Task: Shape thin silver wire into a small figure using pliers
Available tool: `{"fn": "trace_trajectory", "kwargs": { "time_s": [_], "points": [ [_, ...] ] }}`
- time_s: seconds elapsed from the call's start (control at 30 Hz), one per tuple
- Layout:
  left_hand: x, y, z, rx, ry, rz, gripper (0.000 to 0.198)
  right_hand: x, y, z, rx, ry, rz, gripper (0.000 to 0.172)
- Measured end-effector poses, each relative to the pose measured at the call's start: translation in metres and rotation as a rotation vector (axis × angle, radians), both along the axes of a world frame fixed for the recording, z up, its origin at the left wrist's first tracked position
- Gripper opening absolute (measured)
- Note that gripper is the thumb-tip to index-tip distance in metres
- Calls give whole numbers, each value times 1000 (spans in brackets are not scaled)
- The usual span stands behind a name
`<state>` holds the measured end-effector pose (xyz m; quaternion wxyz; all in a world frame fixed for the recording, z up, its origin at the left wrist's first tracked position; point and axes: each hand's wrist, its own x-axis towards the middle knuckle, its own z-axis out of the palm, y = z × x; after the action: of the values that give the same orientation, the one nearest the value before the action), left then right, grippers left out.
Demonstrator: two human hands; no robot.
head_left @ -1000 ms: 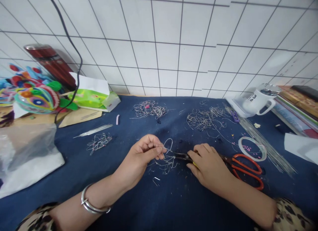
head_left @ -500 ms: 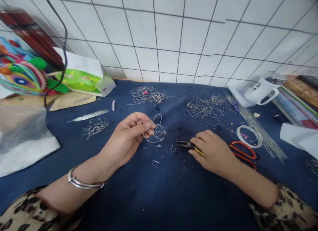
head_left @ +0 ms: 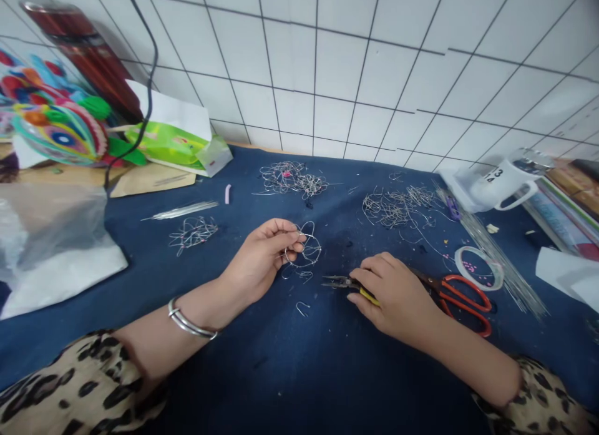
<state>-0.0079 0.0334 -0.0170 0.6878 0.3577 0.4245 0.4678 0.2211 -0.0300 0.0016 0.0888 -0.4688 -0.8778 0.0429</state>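
Note:
In the head view my left hand [head_left: 271, 254] pinches a bent silver wire shape [head_left: 311, 254] between thumb and fingers. Its thin loops stick out to the right, with small beads or twists along them. My right hand [head_left: 390, 291] is wrapped over the yellow handle of a pair of pliers [head_left: 344, 282], whose dark jaws point left toward the wire shape without touching it. The palm hides much of the handles. Below the wire shape lie a hook-shaped wire scrap [head_left: 303, 309] and smaller bits.
Wire tangles [head_left: 292, 179] lie at the back and right [head_left: 395, 207], with another bundle [head_left: 193, 234] at left. Orange-handled scissors [head_left: 468, 298], a clear ring-shaped dish [head_left: 498, 279], straight wires [head_left: 510, 266] and a white mug [head_left: 505, 182] stand right. A plastic bag [head_left: 60, 248] lies left.
The view has shifted, so the table's things appear farther right. The pliers in my right hand have moved a little left and nearer to me. My left hand keeps its pinch on the wire shape.

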Motion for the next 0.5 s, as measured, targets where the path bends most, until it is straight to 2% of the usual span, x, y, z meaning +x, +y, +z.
{"fn": "trace_trajectory", "kwargs": {
  "time_s": [0.23, 0.5],
  "points": [
    [-2, 1, -6, 1, -32, 14, 12, -14, 10, 0, -38, -23, -21, 22],
    [-3, 3, -3, 18, -71, 90, 11, -26, 22, 2, 6, -31, -14, 22]
  ]
}}
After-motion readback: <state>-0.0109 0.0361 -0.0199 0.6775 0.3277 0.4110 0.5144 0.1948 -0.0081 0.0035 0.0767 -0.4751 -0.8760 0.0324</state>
